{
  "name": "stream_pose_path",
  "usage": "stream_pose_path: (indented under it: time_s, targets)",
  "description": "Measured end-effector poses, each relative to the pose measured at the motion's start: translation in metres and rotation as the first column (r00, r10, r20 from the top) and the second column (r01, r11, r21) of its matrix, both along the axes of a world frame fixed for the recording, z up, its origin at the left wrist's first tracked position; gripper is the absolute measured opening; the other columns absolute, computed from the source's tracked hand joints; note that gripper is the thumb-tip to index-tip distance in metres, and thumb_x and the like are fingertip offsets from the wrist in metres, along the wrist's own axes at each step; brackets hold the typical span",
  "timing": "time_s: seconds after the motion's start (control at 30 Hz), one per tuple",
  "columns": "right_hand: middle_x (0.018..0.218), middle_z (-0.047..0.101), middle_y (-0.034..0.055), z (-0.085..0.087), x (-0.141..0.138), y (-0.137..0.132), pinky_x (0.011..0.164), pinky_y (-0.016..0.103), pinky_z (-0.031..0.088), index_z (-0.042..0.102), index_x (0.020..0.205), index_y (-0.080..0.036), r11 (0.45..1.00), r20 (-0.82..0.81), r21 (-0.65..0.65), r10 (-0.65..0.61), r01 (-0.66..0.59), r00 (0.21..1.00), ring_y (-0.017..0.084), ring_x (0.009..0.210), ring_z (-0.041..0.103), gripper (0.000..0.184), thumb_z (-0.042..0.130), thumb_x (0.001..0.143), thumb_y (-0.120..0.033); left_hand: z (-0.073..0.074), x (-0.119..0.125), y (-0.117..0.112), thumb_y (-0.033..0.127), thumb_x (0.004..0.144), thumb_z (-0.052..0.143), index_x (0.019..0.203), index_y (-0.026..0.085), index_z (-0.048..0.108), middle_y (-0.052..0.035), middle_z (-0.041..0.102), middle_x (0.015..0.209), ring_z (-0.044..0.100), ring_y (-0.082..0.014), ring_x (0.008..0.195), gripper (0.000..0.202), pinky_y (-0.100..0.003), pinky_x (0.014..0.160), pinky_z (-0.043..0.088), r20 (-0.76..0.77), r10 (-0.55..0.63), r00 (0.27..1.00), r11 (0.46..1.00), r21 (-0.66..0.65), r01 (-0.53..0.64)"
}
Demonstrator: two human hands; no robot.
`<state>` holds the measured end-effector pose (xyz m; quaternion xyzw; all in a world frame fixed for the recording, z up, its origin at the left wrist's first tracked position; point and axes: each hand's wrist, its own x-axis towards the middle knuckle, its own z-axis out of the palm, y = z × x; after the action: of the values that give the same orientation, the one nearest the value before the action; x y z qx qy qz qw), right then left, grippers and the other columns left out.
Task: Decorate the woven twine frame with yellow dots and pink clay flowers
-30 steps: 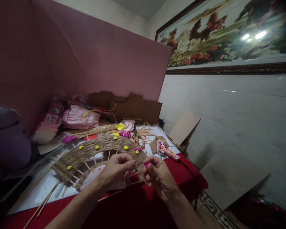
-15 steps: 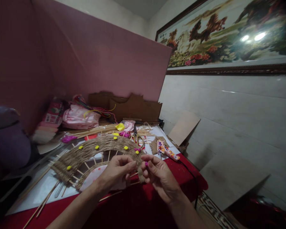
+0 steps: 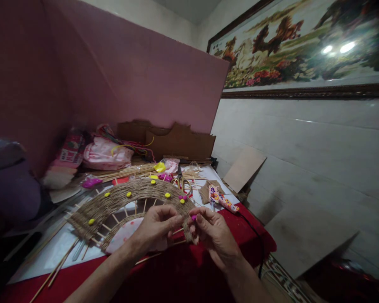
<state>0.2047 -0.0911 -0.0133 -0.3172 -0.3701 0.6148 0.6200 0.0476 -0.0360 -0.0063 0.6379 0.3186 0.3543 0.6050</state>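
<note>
Packet label [image 3: 68, 156] illegible, lump [image 3: 193, 218] in right hand [image 3: 214, 232]

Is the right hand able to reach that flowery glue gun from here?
Probably yes: the glue gun lies just beyond the right hand, with nothing visible between, though the purple piece pinched in that hand may need setting down.

The right hand [image 3: 219, 237] pinches a magenta lump [image 3: 194, 217] near the left hand [image 3: 159, 227] and the yellow-dotted woven arch [image 3: 115, 200].

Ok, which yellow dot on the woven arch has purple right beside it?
The rightmost yellow dot, nearest the right hand: purple pieces sit at its upper edge; the other yellow dots have none.
</note>
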Motion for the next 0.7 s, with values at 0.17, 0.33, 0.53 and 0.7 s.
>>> stream_pose_path:
  time_s: [0.17,0.33,0.53,0.7]
  targets:
    - [0.065,0.067,0.0016,-0.004,0.004,0.003,0.045,0.019,0.047,0.064,0.079,-0.016,0.994,0.212,0.084,-0.086,0.069,0.973,0.009,0.048,0.058,0.018,0.074,0.068,-0.026,-0.005,-0.001,0.001,0.041,0.073,0.062,0.063,0.015,0.058,0.0040,0.049,0.051,0.041,-0.0070,0.046,0.028,-0.019,0.045,0.032,-0.008,0.025,1.000,0.990,0.136,-0.024]
    - [0.063,0.061,-0.0006,0.000,0.014,0.020,0.047,0.021,0.045,0.067,0.074,-0.016,0.948,0.464,0.204,-0.314,0.245,0.828,0.009,0.051,0.053,0.014,0.072,0.068,-0.027,-0.007,-0.002,-0.002,0.026,0.081,0.054,0.069,0.016,0.059,-0.0013,0.056,0.066,0.050,-0.0130,0.064,0.016,-0.026,0.060,0.038,-0.100,0.253,0.962,0.807,0.570,-0.153]
    - [0.064,0.060,-0.0008,-0.006,0.019,0.043,0.049,0.025,0.044,0.063,0.076,-0.018,0.922,0.672,0.289,-0.388,0.259,0.631,0.013,0.053,0.053,0.007,0.061,0.074,-0.024,-0.016,-0.003,0.002,0.019,0.086,0.047,0.076,0.018,0.058,-0.0028,0.056,0.073,0.051,-0.0151,0.071,0.015,-0.028,0.064,0.038,-0.126,0.432,0.893,0.597,0.782,-0.178]
    - [0.074,0.063,0.0033,-0.005,0.019,0.048,0.066,0.029,0.042,0.067,0.069,-0.020,0.829,0.758,0.531,-0.557,0.175,0.340,0.016,0.070,0.055,0.009,0.060,0.075,-0.019,-0.020,-0.003,0.004,0.022,0.085,0.049,0.075,0.019,0.059,-0.0033,0.059,0.073,0.052,-0.0168,0.073,0.014,-0.030,0.067,0.038,-0.168,0.538,0.826,0.577,0.788,-0.216]
